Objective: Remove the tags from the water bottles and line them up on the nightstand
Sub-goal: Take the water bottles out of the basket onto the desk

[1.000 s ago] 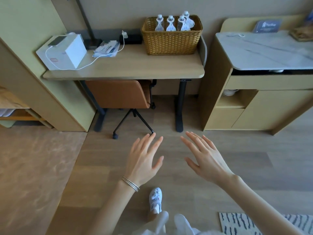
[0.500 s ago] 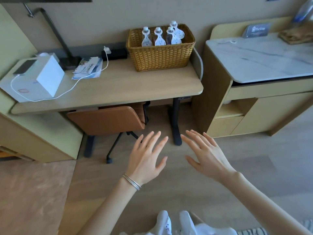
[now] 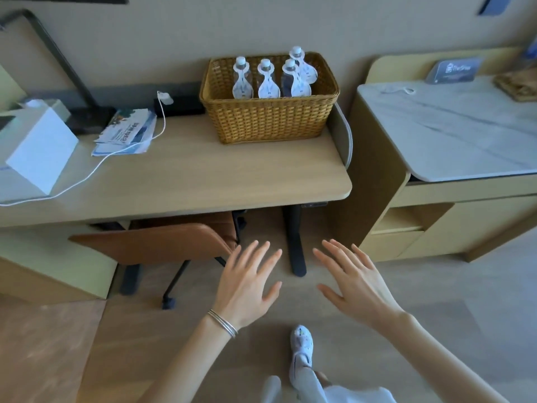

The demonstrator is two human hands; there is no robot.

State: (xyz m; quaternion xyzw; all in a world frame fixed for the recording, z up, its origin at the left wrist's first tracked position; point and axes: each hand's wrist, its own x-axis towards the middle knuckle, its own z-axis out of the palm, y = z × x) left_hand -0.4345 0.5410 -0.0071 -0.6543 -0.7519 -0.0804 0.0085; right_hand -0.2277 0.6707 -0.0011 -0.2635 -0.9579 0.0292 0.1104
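We see four tagged bottles upright in the basket, lower halves hidden. Our left hand and right hand hover spread, holding nothing.

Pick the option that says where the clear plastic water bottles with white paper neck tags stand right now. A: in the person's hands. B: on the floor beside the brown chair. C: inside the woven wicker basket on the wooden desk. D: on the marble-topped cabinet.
C: all four clear plastic water bottles stand upright inside the woven wicker basket on the wooden desk, tags still on their necks.
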